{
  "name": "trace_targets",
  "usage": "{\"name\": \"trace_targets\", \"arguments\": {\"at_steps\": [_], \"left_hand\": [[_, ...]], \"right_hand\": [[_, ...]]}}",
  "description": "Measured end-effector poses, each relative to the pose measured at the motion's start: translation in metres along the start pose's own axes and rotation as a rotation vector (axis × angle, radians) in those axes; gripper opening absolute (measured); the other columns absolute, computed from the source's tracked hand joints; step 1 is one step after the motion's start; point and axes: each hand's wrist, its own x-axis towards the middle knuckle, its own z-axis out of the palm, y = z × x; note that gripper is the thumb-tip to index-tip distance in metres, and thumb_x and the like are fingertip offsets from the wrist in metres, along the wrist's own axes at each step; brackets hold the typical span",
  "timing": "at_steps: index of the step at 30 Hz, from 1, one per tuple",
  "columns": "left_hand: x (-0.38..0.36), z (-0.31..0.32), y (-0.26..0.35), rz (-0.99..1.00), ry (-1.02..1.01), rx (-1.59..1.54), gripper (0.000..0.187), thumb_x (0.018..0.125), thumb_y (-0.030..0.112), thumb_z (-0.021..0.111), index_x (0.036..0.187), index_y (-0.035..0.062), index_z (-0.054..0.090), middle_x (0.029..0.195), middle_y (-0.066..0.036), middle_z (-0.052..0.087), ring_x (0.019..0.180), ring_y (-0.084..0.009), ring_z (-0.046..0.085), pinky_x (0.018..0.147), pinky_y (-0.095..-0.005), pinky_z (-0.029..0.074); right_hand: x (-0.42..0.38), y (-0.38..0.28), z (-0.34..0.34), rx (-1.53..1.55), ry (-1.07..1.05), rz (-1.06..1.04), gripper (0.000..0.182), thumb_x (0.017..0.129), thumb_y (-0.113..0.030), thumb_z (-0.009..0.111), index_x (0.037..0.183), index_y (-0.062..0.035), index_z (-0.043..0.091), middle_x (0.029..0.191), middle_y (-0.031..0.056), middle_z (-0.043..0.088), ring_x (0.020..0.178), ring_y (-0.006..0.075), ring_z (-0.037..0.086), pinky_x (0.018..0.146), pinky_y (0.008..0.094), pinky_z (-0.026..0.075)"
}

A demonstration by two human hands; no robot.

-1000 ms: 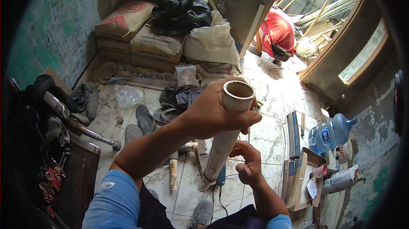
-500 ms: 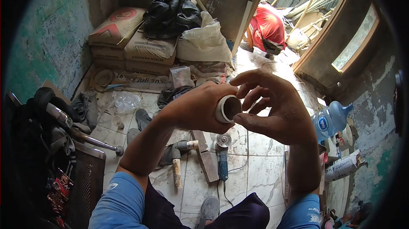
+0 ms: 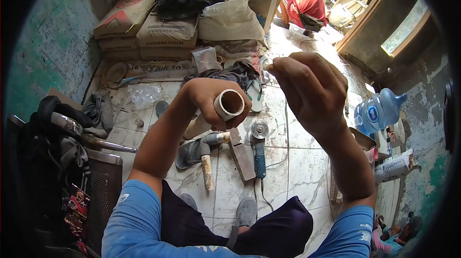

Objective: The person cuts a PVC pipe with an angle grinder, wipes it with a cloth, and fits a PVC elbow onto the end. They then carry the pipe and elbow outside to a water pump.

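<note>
My left hand (image 3: 205, 96) is wrapped round a short white plastic pipe (image 3: 219, 110). The pipe's open end faces up towards me, and its inside looks brownish. Below my fist the pipe's body slants down to the left. My right hand (image 3: 314, 87) is raised to the right, apart from the pipe, its fingers bent and pressed together at the tips. Whatever is between those fingertips, if anything, cannot be seen. On the floor beneath lie an angle grinder (image 3: 259, 157), a long whitish block (image 3: 243, 158) and a grey pipe fitting (image 3: 205, 148) with pipe stubs.
Stacked cement bags (image 3: 165, 37) stand at the back left beside a white sack (image 3: 230, 18). A person in red (image 3: 307, 1) bends over near the doorway. To the right is a blue water jug (image 3: 381, 109); a metal chair (image 3: 103, 181) stands left. The grinder's cord crosses the tiles.
My right hand has drawn away from the pipe's mouth, up and to the right, its fingers closing. My left hand has moved left and tipped the pipe's opening more towards me.
</note>
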Motion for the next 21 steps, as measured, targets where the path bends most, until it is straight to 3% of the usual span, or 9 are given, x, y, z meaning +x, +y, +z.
{"name": "trace_targets", "arguments": {"at_steps": [2, 4, 6, 8, 12, 14, 17, 18, 21], "left_hand": [[0.001, 0.001, 0.0, 0.014, 0.005, -0.009, 0.025, 0.061, 0.013, 0.077, 0.076, 0.002, 0.061, 0.069, -0.004, 0.062, 0.061, -0.0133, 0.059, 0.055, -0.027, 0.046], [0.003, 0.001, 0.0, 0.027, -0.007, -0.019, 0.023, 0.063, 0.012, 0.077, 0.074, 0.0028, 0.06, 0.069, -0.004, 0.062, 0.062, -0.0136, 0.059, 0.054, -0.0253, 0.045], [0.006, 0.004, -0.004, 0.027, -0.002, -0.006, 0.026, 0.062, 0.016, 0.076, 0.078, 0.002, 0.062, 0.07, -0.004, 0.063, 0.06, -0.0138, 0.059, 0.055, -0.0277, 0.046], [0.005, 0.003, -0.012, 0.028, -0.017, 0.049, 0.026, 0.063, 0.016, 0.077, 0.079, 0.0018, 0.062, 0.07, -0.004, 0.063, 0.061, -0.0139, 0.06, 0.056, -0.0278, 0.048], [0.013, 0.008, 0.001, -0.077, 0.02, -0.015, 0.027, 0.064, 0.016, 0.078, 0.08, 0.002, 0.061, 0.072, -0.004, 0.063, 0.063, -0.0128, 0.06, 0.059, -0.028, 0.049], [0.013, 0.011, 0.012, -0.134, 0.164, 0.132, 0.028, 0.064, 0.017, 0.078, 0.081, 0.0026, 0.061, 0.073, -0.003, 0.063, 0.066, -0.012, 0.059, 0.062, -0.0287, 0.048], [0.008, 0.011, 0.021, -0.136, 0.282, 0.282, 0.03, 0.062, 0.017, 0.078, 0.083, 0.0028, 0.06, 0.075, -0.004, 0.063, 0.068, -0.0124, 0.058, 0.064, -0.0293, 0.047], [0.008, 0.013, 0.024, -0.148, 0.358, 0.364, 0.032, 0.062, 0.017, 0.078, 0.084, 0.0028, 0.06, 0.075, -0.005, 0.063, 0.068, -0.0128, 0.058, 0.064, -0.0294, 0.047], [0.017, 0.025, 0.03, -0.155, 0.462, 0.549, 0.032, 0.063, 0.015, 0.078, 0.087, 0.0028, 0.061, 0.077, -0.008, 0.064, 0.07, -0.0182, 0.062, 0.065, -0.0319, 0.048]], "right_hand": [[-0.012, -0.002, -0.011, 0.129, -0.223, 0.376, 0.017, 0.076, -0.014, 0.077, 0.075, -0.0043, 0.063, 0.076, 0.0063, 0.062, 0.061, 0.0229, 0.062, 0.053, 0.0342, 0.05], [-0.02, -0.005, -0.004, 0.276, -0.207, 0.291, 0.017, 0.076, -0.013, 0.076, 0.087, -0.0046, 0.066, 0.087, 0.009, 0.061, 0.073, 0.0251, 0.063, 0.062, 0.0352, 0.052], [-0.025, -0.016, -0.006, 0.536, -0.403, 0.387, 0.041, 0.074, -0.015, 0.078, 0.113, -0.0179, 0.065, 0.121, 0.0107, 0.049, 0.106, 0.0287, 0.055, 0.085, 0.0394, 0.051], [-0.024, -0.022, -0.011, 0.415, -0.558, 0.258, 0.039, 0.073, -0.019, 0.079, 0.111, -0.0192, 0.066, 0.127, 0.0105, 0.046, 0.111, 0.0314, 0.053, 0.09, 0.0418, 0.049], [-0.033, -0.021, -0.006, 0.439, -0.455, 0.225, 0.022, 0.071, -0.019, 0.081, 0.085, -0.0114, 0.065, 0.123, 0.0104, 0.053, 0.112, 0.0318, 0.053, 0.09, 0.0422, 0.048], [-0.032, -0.021, -0.018, 0.674, -0.283, 0.44, 0.025, 0.069, -0.014, 0.083, 0.07, -0.0083, 0.059, 0.113, 0.0108, 0.06, 0.108, 0.0276, 0.057, 0.086, 0.0386, 0.048], [-0.049, -0.013, -0.01, 0.67, -0.13, 0.645, 0.018, 0.075, -0.012, 0.079, 0.085, -0.0058, 0.065, 0.109, 0.0114, 0.062, 0.104, 0.0214, 0.06, 0.084, 0.0346, 0.05], [-0.046, -0.019, -0.009, 0.752, -0.105, 0.881, 0.019, 0.081, -0.011, 0.075, 0.095, -0.0026, 0.065, 0.107, 0.0126, 0.062, 0.1, 0.0176, 0.062, 0.08, 0.0303, 0.052], [-0.054, -0.023, -0.006, 0.844, -0.159, 1.06, 0.022, 0.084, -0.014, 0.073, 0.098, 0.0002, 0.064, 0.092, 0.0117, 0.067, 0.083, 0.014, 0.066, 0.071, 0.0262, 0.053]]}}
